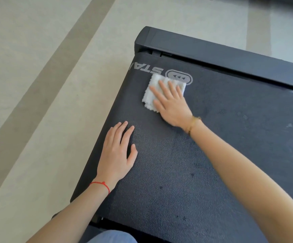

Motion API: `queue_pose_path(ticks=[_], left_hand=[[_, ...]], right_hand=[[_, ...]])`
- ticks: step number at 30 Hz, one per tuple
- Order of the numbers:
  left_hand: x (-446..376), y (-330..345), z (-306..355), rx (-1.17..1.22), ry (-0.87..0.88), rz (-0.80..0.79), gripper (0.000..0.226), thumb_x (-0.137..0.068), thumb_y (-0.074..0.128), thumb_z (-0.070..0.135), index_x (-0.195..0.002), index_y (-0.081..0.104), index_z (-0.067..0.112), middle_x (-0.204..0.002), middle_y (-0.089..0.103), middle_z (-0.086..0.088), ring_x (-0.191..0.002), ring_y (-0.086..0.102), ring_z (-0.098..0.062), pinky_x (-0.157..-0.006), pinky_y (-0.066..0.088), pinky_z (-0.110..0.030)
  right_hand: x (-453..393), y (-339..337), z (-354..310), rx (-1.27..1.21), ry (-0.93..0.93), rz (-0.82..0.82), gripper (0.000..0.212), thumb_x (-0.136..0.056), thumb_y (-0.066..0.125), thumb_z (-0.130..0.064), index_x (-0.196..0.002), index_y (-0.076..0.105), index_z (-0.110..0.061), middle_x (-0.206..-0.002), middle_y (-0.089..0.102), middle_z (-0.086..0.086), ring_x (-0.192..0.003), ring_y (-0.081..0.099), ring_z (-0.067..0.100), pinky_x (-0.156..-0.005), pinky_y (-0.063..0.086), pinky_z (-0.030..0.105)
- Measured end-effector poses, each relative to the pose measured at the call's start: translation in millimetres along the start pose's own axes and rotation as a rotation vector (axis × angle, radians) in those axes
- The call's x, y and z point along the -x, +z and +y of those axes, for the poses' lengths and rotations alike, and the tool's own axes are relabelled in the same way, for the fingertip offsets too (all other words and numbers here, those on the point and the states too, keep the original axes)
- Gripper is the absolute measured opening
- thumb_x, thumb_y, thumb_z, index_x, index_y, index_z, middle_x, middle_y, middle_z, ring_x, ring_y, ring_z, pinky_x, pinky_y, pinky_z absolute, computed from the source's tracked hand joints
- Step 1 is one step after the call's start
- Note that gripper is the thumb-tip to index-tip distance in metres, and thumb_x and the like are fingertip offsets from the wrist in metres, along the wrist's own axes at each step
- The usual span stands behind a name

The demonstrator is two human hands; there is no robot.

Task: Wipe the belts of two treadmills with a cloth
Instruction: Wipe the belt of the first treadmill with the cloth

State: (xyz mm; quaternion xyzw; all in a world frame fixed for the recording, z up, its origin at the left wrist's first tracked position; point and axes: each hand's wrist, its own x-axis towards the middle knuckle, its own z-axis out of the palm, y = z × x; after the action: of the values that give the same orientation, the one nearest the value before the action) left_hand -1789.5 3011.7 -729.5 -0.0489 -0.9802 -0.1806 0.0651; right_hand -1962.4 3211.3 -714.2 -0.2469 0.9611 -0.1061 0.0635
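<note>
Black textured treadmill belt [186,163] fills the view, its grey logo [179,78] near the far end. Just below the logo lies a folded white cloth [152,92], pressed flat under the right hand [171,104]. Apart from it, the left hand [117,155] rests open-fingered on the belt.

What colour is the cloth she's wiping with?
White, a fluffy cloth under the right hand, seen in the head view.

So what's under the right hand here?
The right hand lies flat on a folded white cloth, which rests on the belt beside the logo. The belt surface beneath the cloth is covered.
</note>
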Motion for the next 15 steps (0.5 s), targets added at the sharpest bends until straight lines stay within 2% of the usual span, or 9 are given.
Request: queue_pose_path(ticks=[2,4,6,8,9,11,15], left_hand=[[0.6,0.3,-0.4,0.005,0.004,0.005,0.051,-0.097,0.044,0.027,-0.143,0.051,0.006,-0.153,0.044,-0.013,-0.144,0.036,-0.032,-0.122,0.027,-0.050],[0.8,0.3,-0.3,0.010,0.007,0.004,0.051,-0.097,0.044,0.027,-0.143,0.050,0.006,-0.153,0.043,-0.013,-0.144,0.036,-0.032,-0.122,0.026,-0.050],[0.5,-0.1,-0.9,0.006,-0.003,-0.010,0.051,-0.098,0.044,0.029,-0.144,0.050,0.008,-0.154,0.042,-0.012,-0.145,0.035,-0.031,-0.123,0.024,-0.049],[1.0,-0.2,-0.6,0.004,-0.014,-0.024,0.051,-0.098,0.043,0.031,-0.145,0.049,0.010,-0.155,0.042,-0.010,-0.146,0.034,-0.029,-0.124,0.023,-0.047],[0.8,0.0,-0.7,0.004,-0.016,-0.027,0.051,-0.098,0.042,0.031,-0.145,0.049,0.011,-0.155,0.041,-0.010,-0.146,0.033,-0.028,-0.125,0.022,-0.046],[0.6,-0.2,-1.2,0.004,-0.021,-0.027,0.051,-0.098,0.043,0.031,-0.145,0.049,0.011,-0.156,0.041,-0.010,-0.147,0.033,-0.028,-0.125,0.022,-0.046],[0.8,0.9,-1.5,0.003,0.002,-0.004,0.051,-0.098,0.044,0.029,-0.144,0.050,0.009,-0.154,0.042,-0.011,-0.146,0.034,-0.030,-0.123,0.025,-0.048]], right_hand=[[18.9,-0.3,4.5,-0.020,-0.105,-0.042,0.053,-0.105,0.012,-0.047,-0.157,0.010,-0.037,-0.166,0.006,0.001,-0.151,-0.004,0.027,-0.123,-0.004,0.045],[8.6,-6.4,29.4,0.047,-0.091,-0.035,0.052,-0.107,0.017,-0.042,-0.157,0.009,-0.035,-0.166,0.005,0.003,-0.151,-0.004,0.027,-0.123,-0.002,0.046],[-18.5,-18.4,56.4,0.053,0.096,-0.006,0.051,-0.108,0.021,-0.037,-0.158,0.010,-0.030,-0.166,0.004,0.008,-0.152,0.000,0.035,-0.122,0.000,0.049],[-40.3,-27.5,68.3,-0.042,0.292,-0.021,0.052,-0.107,0.019,-0.039,-0.157,0.008,-0.034,-0.166,0.000,0.007,-0.152,-0.004,0.035,-0.122,-0.005,0.050],[-45.2,-27.4,65.5,-0.064,0.330,-0.022,0.052,-0.106,0.018,-0.041,-0.157,0.007,-0.035,-0.166,-0.001,0.006,-0.151,-0.006,0.035,-0.121,-0.007,0.050],[-37.9,-20.8,47.0,-0.026,0.292,-0.012,0.053,-0.106,0.017,-0.041,-0.158,0.007,-0.034,-0.166,0.000,0.007,-0.151,-0.005,0.037,-0.120,-0.006,0.051],[26.7,3.3,0.8,0.028,0.029,0.013,0.053,-0.107,0.017,-0.041,-0.158,0.009,-0.033,-0.166,0.004,0.004,-0.152,-0.004,0.034,-0.123,-0.005,0.049]])
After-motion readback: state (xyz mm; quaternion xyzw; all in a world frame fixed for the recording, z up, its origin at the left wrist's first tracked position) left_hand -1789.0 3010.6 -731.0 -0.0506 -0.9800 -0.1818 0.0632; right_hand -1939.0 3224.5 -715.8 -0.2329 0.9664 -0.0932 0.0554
